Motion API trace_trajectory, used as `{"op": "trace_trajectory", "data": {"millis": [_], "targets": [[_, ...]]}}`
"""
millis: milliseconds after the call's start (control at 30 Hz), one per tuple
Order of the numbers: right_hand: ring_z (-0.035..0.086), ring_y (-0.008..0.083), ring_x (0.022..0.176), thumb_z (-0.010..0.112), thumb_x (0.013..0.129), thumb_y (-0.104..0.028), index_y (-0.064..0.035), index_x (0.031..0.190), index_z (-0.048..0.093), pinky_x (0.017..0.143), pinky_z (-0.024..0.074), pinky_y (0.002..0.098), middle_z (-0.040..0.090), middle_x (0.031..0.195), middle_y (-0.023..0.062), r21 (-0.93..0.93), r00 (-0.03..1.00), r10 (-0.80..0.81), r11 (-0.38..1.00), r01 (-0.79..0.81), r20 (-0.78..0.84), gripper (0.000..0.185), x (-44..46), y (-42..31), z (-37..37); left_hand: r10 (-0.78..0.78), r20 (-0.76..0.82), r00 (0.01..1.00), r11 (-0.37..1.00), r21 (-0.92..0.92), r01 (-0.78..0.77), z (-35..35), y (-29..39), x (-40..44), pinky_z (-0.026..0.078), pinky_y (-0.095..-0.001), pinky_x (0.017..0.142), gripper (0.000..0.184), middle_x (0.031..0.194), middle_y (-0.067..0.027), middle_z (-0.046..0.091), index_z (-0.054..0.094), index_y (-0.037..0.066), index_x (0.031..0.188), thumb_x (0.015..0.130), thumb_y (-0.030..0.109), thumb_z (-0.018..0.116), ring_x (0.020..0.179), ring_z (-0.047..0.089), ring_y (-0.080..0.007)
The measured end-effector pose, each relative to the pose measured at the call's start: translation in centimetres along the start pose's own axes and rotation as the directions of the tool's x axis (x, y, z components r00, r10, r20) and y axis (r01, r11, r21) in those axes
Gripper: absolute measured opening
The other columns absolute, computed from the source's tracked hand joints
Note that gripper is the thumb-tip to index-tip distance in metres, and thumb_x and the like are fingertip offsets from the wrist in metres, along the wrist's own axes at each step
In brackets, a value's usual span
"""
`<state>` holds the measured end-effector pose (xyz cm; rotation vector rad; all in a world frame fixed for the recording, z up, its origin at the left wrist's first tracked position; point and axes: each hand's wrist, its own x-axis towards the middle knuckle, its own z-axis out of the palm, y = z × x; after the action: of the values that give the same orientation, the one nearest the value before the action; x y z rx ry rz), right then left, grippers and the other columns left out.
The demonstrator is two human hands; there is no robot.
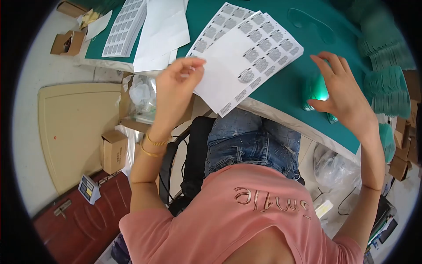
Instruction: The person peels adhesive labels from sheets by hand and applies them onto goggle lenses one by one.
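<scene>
- Green-topped table [281,90] across the top of the frame, with one tan panel [79,127] and one dark red door [83,211] at left.
- At upper centre, on the table and partly over its near edge, one fanned pile of printed sheets [263,48], too overlapped to count; one plain white face [220,66] on its left part.
- At upper left, one narrower printed stack [125,31], beside at least two blank white sheets [160,31].
- Left of centre, one left hand [176,83], fingers curled, thumb close to forefinger, beside the pile's left edge; cannot tell whether pinching anything.
- Two gold-coloured bracelets [151,147] on that forearm.
- At upper right, one right hand [340,88], open, thumb and fingers spread around one shiny green item [317,90], perhaps a stack, not visibly gripped.
- Along the right edge, at least three green stacks [387,90].
</scene>
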<state>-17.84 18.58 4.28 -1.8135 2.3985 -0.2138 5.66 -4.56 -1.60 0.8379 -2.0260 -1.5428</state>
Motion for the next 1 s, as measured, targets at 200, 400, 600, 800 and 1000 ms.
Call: {"op": "trace_trajectory", "data": {"millis": [200,400,600,800,1000], "targets": [[0.062,0.0299,0.088,0.071,0.077,-0.010,-0.0021,0.095,0.064,0.075,0.0515,0.0391,0.061,0.097,0.0090,0.238,0.962,-0.180,0.944,0.227,-0.205,0.022,3.5,-5.5,4.9,-0.321,0.311,0.895,0.880,-0.252,0.403,2.8,0.0,-6.9,0.049,-0.0221,0.065,0.016,0.090,-0.0076,0.070,0.068,-0.002,0.103,0.092,0.009,0.061,0.073,0.062,-0.0087],[0.060,0.0269,0.081,0.071,0.075,-0.008,-0.0041,0.086,0.064,0.071,0.0505,0.0390,0.060,0.087,0.0078,0.216,0.936,-0.167,0.946,0.240,-0.310,0.014,5.6,-6.3,9.6,-0.338,0.379,0.862,0.758,-0.434,0.488,4.4,-0.8,-7.7,0.051,-0.0239,0.066,0.019,0.092,-0.0107,0.069,0.066,-0.004,0.105,0.095,0.009,0.057,0.075,0.063,-0.0120],[0.063,0.0259,0.075,0.072,0.071,-0.001,-0.0038,0.083,0.062,0.065,0.0516,0.0350,0.063,0.089,0.0076,0.272,0.869,-0.117,0.922,0.274,-0.481,0.016,4.8,-6.9,9.7,-0.359,0.352,0.864,0.703,-0.508,0.499,2.7,0.0,-6.5,0.048,-0.0226,0.063,0.016,0.087,-0.0066,0.066,0.065,-0.003,0.099,0.095,0.011,0.058,0.072,0.060,-0.0094],[0.064,0.0224,0.071,0.074,0.068,0.002,-0.0044,0.084,0.061,0.061,0.0521,0.0312,0.064,0.090,0.0056,0.234,0.826,-0.140,0.921,0.311,-0.546,0.022,4.1,-6.8,9.9,0.056,-0.228,0.972,0.998,0.023,-0.053,-1.5,0.3,-1.8,0.047,-0.0280,0.083,0.031,0.106,-0.0092,0.060,0.061,0.000,0.114,0.086,0.011,0.068,0.096,0.057,-0.0152],[0.063,0.0216,0.068,0.074,0.068,0.003,-0.0036,0.086,0.061,0.058,0.0511,0.0302,0.064,0.093,0.0064,0.225,0.785,-0.149,0.911,0.346,-0.601,0.023,3.1,-7.2,10.9,-0.393,0.513,0.763,0.862,-0.082,0.500,-3.8,1.2,7.3,0.051,-0.0247,0.086,0.041,0.109,-0.0117,0.066,0.057,-0.008,0.122,0.094,0.021,0.061,0.097,0.065,-0.0131]]}}
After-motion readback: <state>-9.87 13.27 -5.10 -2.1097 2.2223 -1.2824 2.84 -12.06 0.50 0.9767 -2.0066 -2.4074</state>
